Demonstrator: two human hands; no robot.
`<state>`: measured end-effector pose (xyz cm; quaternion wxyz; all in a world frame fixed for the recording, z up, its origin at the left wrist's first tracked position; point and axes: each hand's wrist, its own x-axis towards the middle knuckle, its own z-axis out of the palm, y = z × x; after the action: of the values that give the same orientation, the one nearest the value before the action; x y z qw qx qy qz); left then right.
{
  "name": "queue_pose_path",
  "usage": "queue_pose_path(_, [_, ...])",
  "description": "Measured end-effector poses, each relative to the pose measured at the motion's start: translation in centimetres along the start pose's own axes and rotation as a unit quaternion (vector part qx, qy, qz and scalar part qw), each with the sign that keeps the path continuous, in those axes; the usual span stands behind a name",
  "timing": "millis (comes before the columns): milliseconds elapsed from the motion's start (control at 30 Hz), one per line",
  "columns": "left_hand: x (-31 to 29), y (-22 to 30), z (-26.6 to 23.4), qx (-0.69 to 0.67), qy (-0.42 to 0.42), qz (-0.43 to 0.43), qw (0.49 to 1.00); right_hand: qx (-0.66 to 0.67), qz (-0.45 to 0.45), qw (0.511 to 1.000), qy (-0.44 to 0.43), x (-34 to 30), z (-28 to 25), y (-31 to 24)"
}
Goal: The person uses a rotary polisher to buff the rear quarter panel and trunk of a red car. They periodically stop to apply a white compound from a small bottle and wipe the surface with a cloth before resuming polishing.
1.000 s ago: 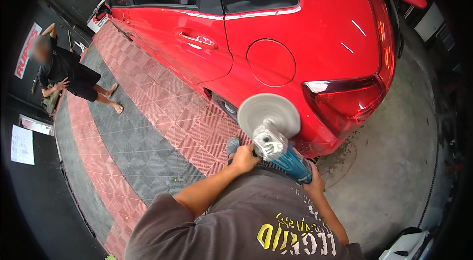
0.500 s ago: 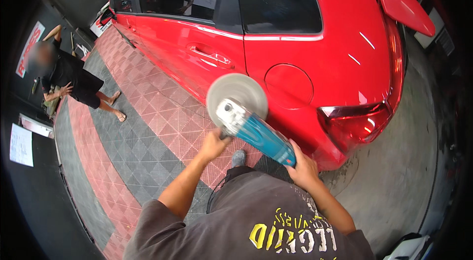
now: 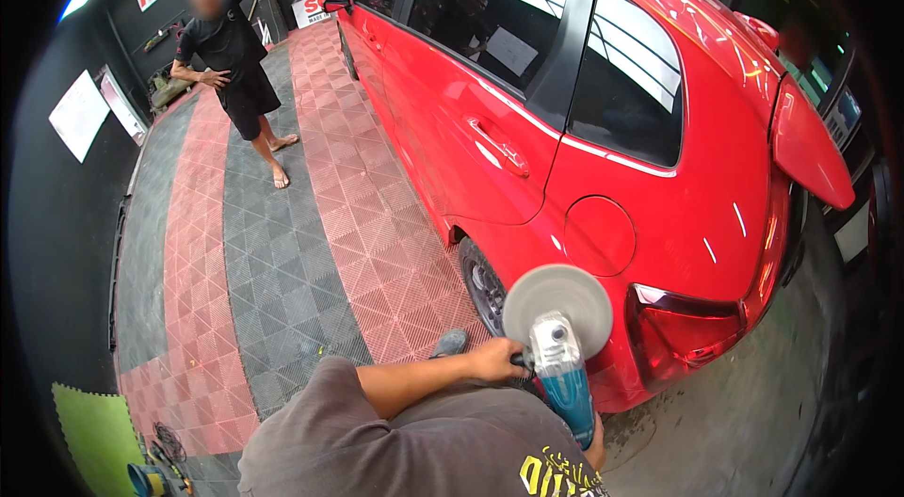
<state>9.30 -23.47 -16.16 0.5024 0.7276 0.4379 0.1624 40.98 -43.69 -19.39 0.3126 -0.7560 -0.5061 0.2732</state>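
Both my hands hold a teal and silver polisher (image 3: 570,398). My left hand (image 3: 497,359) is closed around its black side handle (image 3: 522,360). My right hand (image 3: 596,445) is wrapped around the rear of the teal body, partly hidden by the tool and my shirt. The round pale pad (image 3: 557,299) shows in front of the red car's (image 3: 659,224) rear quarter, between the rear wheel (image 3: 482,288) and the tail light (image 3: 692,332). Whether the pad touches the paint I cannot tell. A round fuel flap (image 3: 600,235) lies just above the pad.
Another person (image 3: 235,55) in black stands at the far left, one hand raised to the head. Red and grey tiles (image 3: 273,262) cover the floor beside the car. A green mat (image 3: 94,431) and cables (image 3: 169,445) lie at the lower left.
My view has swung, showing more of the car, the rear wheel and the other person. The polisher now sits lower and further right, turned more upright in view. Both hands keep their hold.
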Motion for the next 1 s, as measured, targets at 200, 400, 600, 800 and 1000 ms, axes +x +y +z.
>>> queue_pose_path(200, [-2.8, 2.4, -5.8, 0.118, 0.188, -0.167, 0.961, -0.031, -0.103, 0.990, -0.088, 6.5, 2.8, -5.6])
queue_pose_path(400, [-9.5, 6.1, -6.8, 0.103, 0.324, -0.190, 0.921, 0.123, -0.237, 0.939, -0.219, 7.0, 1.3, -9.6])
queue_pose_path(600, [-12.5, 11.8, -5.1, 0.166, 0.355, -0.112, 0.913, 0.089, -0.248, 0.940, -0.216, 5.3, 1.2, -7.2])
queue_pose_path(800, [-13.1, 21.0, -8.5, 0.295, 0.349, 0.194, 0.868, 0.107, -0.312, 0.944, -0.031, 4.2, 2.8, -4.5])
queue_pose_path(1000, [-9.2, 28.4, -8.4, 0.319, 0.562, 0.532, 0.548, 0.263, -0.252, 0.924, 0.114, 1.7, 0.7, -2.1])
